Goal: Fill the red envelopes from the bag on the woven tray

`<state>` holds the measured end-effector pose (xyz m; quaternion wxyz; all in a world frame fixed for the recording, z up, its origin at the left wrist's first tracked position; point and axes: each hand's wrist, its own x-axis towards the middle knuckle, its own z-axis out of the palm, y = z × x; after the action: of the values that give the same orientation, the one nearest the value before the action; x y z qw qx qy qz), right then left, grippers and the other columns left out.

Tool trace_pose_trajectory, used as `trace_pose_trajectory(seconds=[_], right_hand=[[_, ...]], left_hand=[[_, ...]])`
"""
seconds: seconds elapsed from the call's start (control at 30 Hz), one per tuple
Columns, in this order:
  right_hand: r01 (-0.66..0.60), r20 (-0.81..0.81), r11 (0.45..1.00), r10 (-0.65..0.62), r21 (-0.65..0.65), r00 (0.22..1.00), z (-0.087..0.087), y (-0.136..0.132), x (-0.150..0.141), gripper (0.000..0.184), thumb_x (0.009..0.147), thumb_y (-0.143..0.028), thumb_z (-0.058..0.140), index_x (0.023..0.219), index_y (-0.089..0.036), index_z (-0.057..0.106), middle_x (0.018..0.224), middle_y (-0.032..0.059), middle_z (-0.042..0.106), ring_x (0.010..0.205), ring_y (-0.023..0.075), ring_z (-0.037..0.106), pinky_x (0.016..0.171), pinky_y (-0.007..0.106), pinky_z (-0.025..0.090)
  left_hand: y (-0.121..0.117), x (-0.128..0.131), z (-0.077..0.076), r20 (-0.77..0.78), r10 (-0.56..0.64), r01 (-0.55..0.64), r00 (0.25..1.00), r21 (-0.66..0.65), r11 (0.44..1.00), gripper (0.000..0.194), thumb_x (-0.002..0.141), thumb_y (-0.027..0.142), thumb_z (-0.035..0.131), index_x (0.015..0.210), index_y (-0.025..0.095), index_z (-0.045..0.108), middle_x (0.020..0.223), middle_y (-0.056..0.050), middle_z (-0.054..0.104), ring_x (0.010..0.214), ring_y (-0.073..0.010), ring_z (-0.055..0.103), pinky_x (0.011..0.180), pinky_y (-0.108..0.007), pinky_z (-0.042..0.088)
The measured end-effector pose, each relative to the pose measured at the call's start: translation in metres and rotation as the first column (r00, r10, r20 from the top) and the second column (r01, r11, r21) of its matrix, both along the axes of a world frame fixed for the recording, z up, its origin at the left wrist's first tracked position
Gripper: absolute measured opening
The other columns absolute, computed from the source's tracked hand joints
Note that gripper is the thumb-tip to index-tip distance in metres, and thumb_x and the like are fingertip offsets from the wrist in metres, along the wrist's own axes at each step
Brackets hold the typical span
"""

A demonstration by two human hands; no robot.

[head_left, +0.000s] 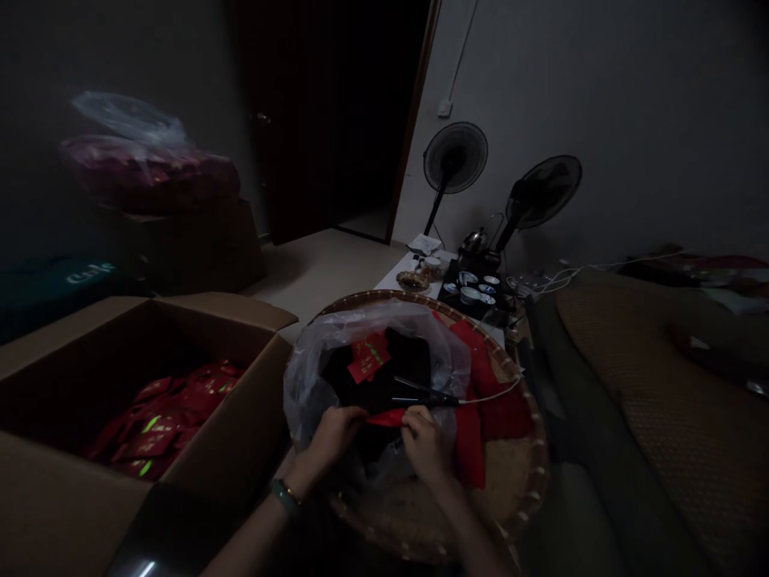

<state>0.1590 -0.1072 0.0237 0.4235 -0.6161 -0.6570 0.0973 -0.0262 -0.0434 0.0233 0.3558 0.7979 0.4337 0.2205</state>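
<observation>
Both hands meet over a round woven basket tray [524, 513]. My left hand [334, 434] and my right hand [424, 442] pinch the two ends of a small red packet [386, 417], fingers closed. Just beyond lies a clear plastic bag [312, 361] holding dark contents and a red packet with gold print [368, 358]. A thin dark tool with a white cord [420, 393] rests across the bag. More red packets [484, 401] lie on the tray at the right. The room is dim.
An open cardboard box [48, 473] at the left holds several red packets [162, 421]. A low table with a tea set [474, 290] and two standing fans [455, 160] are behind. A brown couch [661, 401] fills the right. Bagged goods [144, 168] sit on another box.
</observation>
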Motion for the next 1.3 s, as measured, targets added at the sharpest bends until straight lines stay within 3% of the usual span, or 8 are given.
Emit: trace_pose_trajectory(seconds=[0.1,0.23,0.37,0.63,0.77,0.97,1.17,1.3], right_hand=[[0.067,0.037,0.997,-0.066,-0.04,0.997,-0.002,-0.001,-0.003,0.009,0.074,-0.018,0.056,0.067,-0.02,0.062,0.07,0.0035,0.054,0.066,0.0168,0.053,0.061,0.028,0.045],[0.051,0.06,0.999,-0.05,-0.006,0.997,0.002,0.0,-0.004,0.025,0.076,-0.025,0.058,0.053,-0.021,0.053,0.061,0.003,0.054,0.067,0.0181,0.051,0.061,0.029,0.045],[-0.01,0.033,0.997,0.008,0.075,0.999,0.005,-0.002,-0.004,0.017,0.079,-0.022,0.054,0.063,-0.022,0.058,0.069,0.004,0.06,0.074,0.0188,0.053,0.067,0.031,0.045],[-0.075,-0.162,0.969,0.037,-0.237,0.986,-0.011,-0.002,-0.005,0.011,0.077,-0.028,0.053,0.082,-0.022,0.061,0.062,-0.0015,0.061,0.058,0.0142,0.055,0.053,0.022,0.041],[-0.21,-0.292,0.937,0.125,-0.281,0.948,-0.017,0.004,-0.004,0.019,0.072,-0.033,0.059,0.085,-0.02,0.064,0.069,0.0004,0.064,0.065,0.0167,0.058,0.056,0.024,0.045],[-0.237,-0.355,0.934,0.132,-0.268,0.925,-0.017,0.005,0.005,0.018,0.079,-0.035,0.051,0.075,-0.02,0.059,0.061,-0.003,0.058,0.054,0.0121,0.053,0.048,0.02,0.041],[-0.33,-0.205,0.854,0.267,-0.402,0.942,-0.005,0.003,0.0,0.025,0.087,-0.029,0.038,0.075,-0.02,0.057,0.064,-0.0013,0.059,0.057,0.0121,0.054,0.053,0.02,0.039],[-0.308,-0.021,0.822,0.34,-0.478,0.94,0.007,0.003,-0.007,0.019,0.085,-0.021,0.039,0.088,-0.019,0.059,0.077,0.0026,0.064,0.071,0.0151,0.058,0.061,0.021,0.039]], left_hand=[[0.001,0.001,0.0,-0.031,-0.034,0.034,0.999,0.014,0.999,0.029,0.079,0.017,0.044,0.096,0.021,0.068,0.092,-0.005,0.071,0.081,-0.0178,0.065,0.072,-0.023,0.045],[0.0,0.004,-0.001,-0.091,-0.068,0.071,0.994,0.023,0.997,0.029,0.079,0.016,0.045,0.096,0.02,0.068,0.095,-0.006,0.07,0.087,-0.019,0.065,0.075,-0.024,0.045],[0.001,0.005,-0.004,-0.097,-0.104,0.107,0.99,0.029,0.994,0.028,0.08,0.018,0.045,0.095,0.022,0.068,0.092,-0.004,0.071,0.084,-0.0181,0.065,0.072,-0.023,0.045],[0.003,0.001,-0.006,-0.126,-0.158,0.165,0.979,0.046,0.985,0.029,0.08,0.017,0.044,0.095,0.022,0.068,0.09,-0.005,0.071,0.082,-0.0177,0.064,0.073,-0.023,0.044],[-0.002,0.003,-0.007,-0.141,-0.202,0.212,0.969,0.06,0.975,0.027,0.08,0.017,0.044,0.091,0.02,0.069,0.085,-0.005,0.071,0.078,-0.0177,0.064,0.071,-0.023,0.043],[0.001,0.0,-0.013,-0.156,-0.155,0.165,0.975,0.048,0.985,0.029,0.08,0.016,0.044,0.095,0.021,0.068,0.09,-0.005,0.071,0.081,-0.0181,0.064,0.071,-0.023,0.043],[0.0,-0.004,-0.013,-0.221,-0.115,0.132,0.969,0.063,0.989,0.03,0.074,0.012,0.048,0.096,0.02,0.067,0.088,-0.006,0.069,0.083,-0.0189,0.06,0.077,-0.027,0.043],[-0.011,-0.002,0.005,0.002,-0.058,0.057,0.998,0.143,0.988,0.043,0.074,0.02,0.057,0.117,0.019,0.053,0.106,-0.008,0.061,0.097,-0.0201,0.053,0.085,-0.032,0.042]])
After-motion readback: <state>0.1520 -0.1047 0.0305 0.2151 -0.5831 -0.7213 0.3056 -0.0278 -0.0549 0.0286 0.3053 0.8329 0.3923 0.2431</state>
